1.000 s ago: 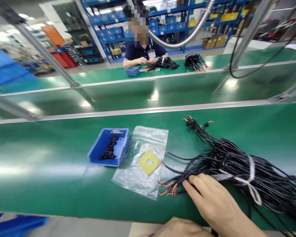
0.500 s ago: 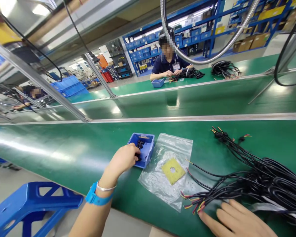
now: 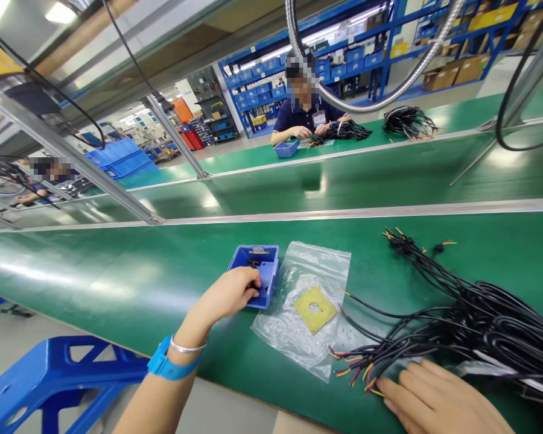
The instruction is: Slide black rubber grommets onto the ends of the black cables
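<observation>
My left hand (image 3: 235,290) reaches into a small blue bin (image 3: 276,280) with its fingers curled together. Small black parts (image 3: 254,263) lie in the bin; whatever the fingertips pinch is hidden. At the lower right, my right hand (image 3: 434,401) is closed at the stripped end of a cable, and a yellow wire end (image 3: 377,393) pokes out by its fingertips. Beside it spreads a bundle of black cables (image 3: 470,319) with red and yellow wire ends (image 3: 355,367). Between the hands, a yellow square pad (image 3: 315,309) with a hole rests on a clear zip bag (image 3: 294,343).
A metal rail (image 3: 271,217) runs along the back of the green bench (image 3: 117,259). Across it a co-worker (image 3: 305,108) handles cables beside another blue bin (image 3: 286,149). A blue stool (image 3: 49,367) stands at lower left. A flexible metal conduit (image 3: 380,105) hangs overhead.
My left hand's fingers have drawn closer together inside the bin. My right hand's fingers have curled in at the wire ends, and one yellow end now sticks out there. The view has shifted slightly.
</observation>
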Demonstrator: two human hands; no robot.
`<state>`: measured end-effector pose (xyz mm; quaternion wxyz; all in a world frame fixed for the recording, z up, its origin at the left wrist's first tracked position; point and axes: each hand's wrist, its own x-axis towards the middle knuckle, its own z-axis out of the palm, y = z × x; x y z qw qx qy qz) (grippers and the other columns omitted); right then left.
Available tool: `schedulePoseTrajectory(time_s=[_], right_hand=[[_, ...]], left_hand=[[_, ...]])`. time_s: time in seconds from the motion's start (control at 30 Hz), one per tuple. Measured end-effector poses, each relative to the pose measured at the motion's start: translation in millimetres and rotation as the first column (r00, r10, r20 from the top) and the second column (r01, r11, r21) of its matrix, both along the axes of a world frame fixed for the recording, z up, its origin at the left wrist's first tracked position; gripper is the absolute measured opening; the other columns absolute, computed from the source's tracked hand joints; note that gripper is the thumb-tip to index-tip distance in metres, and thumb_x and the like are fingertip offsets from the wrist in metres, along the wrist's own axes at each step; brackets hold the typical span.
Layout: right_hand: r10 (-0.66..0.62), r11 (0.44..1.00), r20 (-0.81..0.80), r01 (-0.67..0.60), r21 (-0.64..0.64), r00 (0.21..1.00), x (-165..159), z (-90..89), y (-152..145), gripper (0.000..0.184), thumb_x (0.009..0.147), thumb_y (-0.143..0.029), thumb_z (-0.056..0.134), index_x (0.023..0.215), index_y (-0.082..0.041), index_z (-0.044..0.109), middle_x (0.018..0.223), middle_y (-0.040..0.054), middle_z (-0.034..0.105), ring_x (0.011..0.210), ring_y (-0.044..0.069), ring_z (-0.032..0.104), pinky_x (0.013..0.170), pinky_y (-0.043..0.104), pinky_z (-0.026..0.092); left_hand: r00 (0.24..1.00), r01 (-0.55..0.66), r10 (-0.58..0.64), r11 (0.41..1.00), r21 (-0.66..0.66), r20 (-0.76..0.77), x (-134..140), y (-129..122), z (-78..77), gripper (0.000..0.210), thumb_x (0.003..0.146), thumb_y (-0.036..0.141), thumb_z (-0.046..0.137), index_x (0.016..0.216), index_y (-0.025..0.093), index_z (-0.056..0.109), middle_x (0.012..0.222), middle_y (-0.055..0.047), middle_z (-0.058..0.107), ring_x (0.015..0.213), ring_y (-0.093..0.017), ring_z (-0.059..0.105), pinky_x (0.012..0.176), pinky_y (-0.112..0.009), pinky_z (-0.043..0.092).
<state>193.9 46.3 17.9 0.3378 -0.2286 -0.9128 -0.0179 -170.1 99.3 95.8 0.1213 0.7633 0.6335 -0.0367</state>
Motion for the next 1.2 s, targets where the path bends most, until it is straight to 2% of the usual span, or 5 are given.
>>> schedulePoseTrajectory(time_s=[0.63, 0.8, 0.9, 1.03, 1.2], right_hand=[[0.001, 1.0, -0.091, -0.004, -0.03, 0.996, 3.9, 1.6, -3.8, 0.032, 0.104, -0.018, 0.041, 0.086, -0.021, 0.067, 0.061, -0.0019, 0.065, 0.053, 0.013, 0.062, 0.062, 0.027, 0.049], [-0.01, 0.996, -0.127, -0.002, -0.091, 0.992, 4.1, 11.2, -7.6, 0.029, 0.101, -0.015, 0.04, 0.087, -0.021, 0.065, 0.061, -0.0005, 0.064, 0.054, 0.015, 0.061, 0.06, 0.029, 0.047], [-0.005, 0.986, -0.114, -0.014, -0.169, 0.993, 5.2, 14.6, -9.5, 0.026, 0.099, -0.013, 0.041, 0.087, -0.021, 0.063, 0.064, 0.0003, 0.063, 0.058, 0.016, 0.061, 0.062, 0.029, 0.047], [0.01, 0.972, -0.093, -0.031, -0.233, 0.996, 8.3, 9.9, -11.0, 0.02, 0.097, -0.013, 0.045, 0.086, -0.02, 0.061, 0.066, 0.0001, 0.06, 0.061, 0.016, 0.058, 0.066, 0.028, 0.046], [0.008, 0.966, -0.134, -0.042, -0.254, 0.991, 10.2, 3.0, -10.9, 0.019, 0.096, -0.01, 0.047, 0.086, -0.019, 0.06, 0.066, 0.0001, 0.058, 0.06, 0.016, 0.052, 0.063, 0.028, 0.041]], left_hand=[[0.98, 0.01, -0.019, 0.999, 0.046, 0.2, -2.6, 2.9, -2.0, 0.019, 0.08, 0.006, 0.055, 0.08, 0.02, 0.068, 0.084, -0.006, 0.075, 0.08, -0.024, 0.069, 0.079, -0.036, 0.053], [0.888, -0.119, 0.027, 0.978, 0.173, 0.458, 24.0, -22.0, 8.5, 0.014, 0.092, 0.022, 0.052, 0.098, 0.015, 0.062, 0.093, -0.011, 0.074, 0.08, -0.021, 0.072, 0.069, -0.032, 0.059], [0.768, -0.005, -0.102, 0.986, 0.166, 0.633, 63.0, -33.3, 2.5, 0.012, 0.087, 0.016, 0.06, 0.092, 0.015, 0.071, 0.101, -0.011, 0.076, 0.087, -0.018, 0.073, 0.069, -0.025, 0.06], [0.87, 0.246, -0.308, 0.948, 0.202, 0.385, 103.9, -25.0, -15.2, 0.027, 0.084, 0.002, 0.057, 0.099, 0.017, 0.073, 0.094, -0.005, 0.078, 0.086, -0.018, 0.072, 0.08, -0.027, 0.059], [0.923, 0.315, -0.341, 0.935, 0.162, 0.175, 119.8, -11.6, -25.1, 0.031, 0.088, 0.006, 0.051, 0.115, 0.012, 0.064, 0.084, -0.011, 0.074, 0.082, -0.03, 0.068, 0.075, -0.043, 0.058]])
